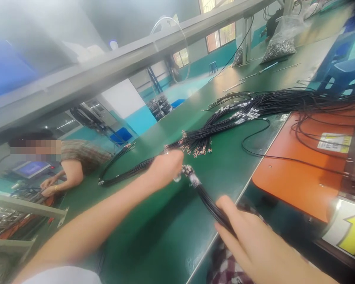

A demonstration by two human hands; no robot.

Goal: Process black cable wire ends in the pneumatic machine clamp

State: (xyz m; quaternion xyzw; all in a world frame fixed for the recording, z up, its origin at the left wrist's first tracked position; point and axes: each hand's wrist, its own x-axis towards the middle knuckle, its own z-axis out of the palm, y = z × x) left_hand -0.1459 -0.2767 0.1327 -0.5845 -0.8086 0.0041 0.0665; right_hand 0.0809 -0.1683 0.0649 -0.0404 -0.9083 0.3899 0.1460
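My right hand [248,236] is wrapped round a bundle of black cables [208,203] over the front edge of the green table [144,232]. White wrapping, perhaps tape, circles the bundle near its end, where small metallic connectors [188,170] stick out. Close beside those connectors my left hand [167,167] is closed in a fist. A small clear, shiny bit shows under it, but what the fingers hold is hidden. Just beyond lies another cable bundle [221,125] with bare copper-coloured ends and white labels. A thinner looped bundle [127,173] rests behind my left forearm.
An orange board [301,169] with a machine part stands at the right, a loose cable crossing it. Plastic bags of small metal parts [279,49] sit at the far end. A grey beam [121,59] spans above the table. Another person [79,161] works at the left.
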